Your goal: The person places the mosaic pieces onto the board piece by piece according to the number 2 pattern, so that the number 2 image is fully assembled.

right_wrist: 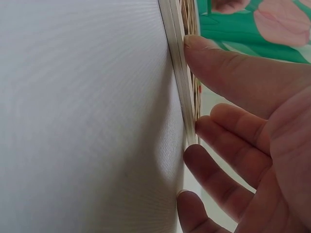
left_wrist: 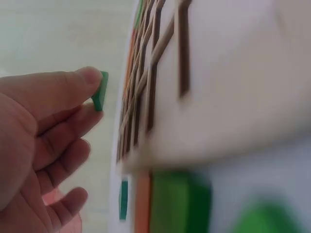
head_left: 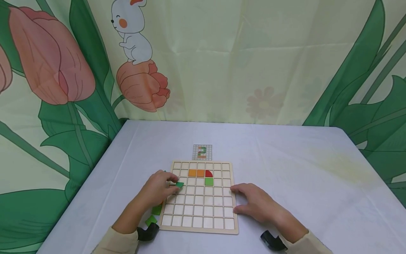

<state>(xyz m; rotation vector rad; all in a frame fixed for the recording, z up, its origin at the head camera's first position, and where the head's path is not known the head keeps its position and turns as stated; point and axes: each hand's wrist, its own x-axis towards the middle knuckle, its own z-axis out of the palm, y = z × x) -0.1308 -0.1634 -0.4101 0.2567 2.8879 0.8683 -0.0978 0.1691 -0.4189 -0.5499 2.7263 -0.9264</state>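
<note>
Between thumb and fingertip, my left hand (head_left: 157,187) pinches a dark green tile (head_left: 179,185) above the left side of a wooden grid board (head_left: 198,233). The left wrist view shows this tile (left_wrist: 101,92) held on edge, clear of the board. My right hand (head_left: 255,203) rests at the board's right edge, its thumb and fingers spread along the rim. On the board, two orange tiles (head_left: 196,173) and a red quarter-round tile (head_left: 208,173) lie in one row. Directly below the red one is a light green tile (head_left: 209,181).
A small pattern card (head_left: 202,152) with a coloured figure on a grid lies beyond the board. Loose green tiles (head_left: 151,221) lie left of the board, partly hidden by my left arm. A white cloth (head_left: 285,158) covers the table; a printed curtain (head_left: 222,70) hangs behind.
</note>
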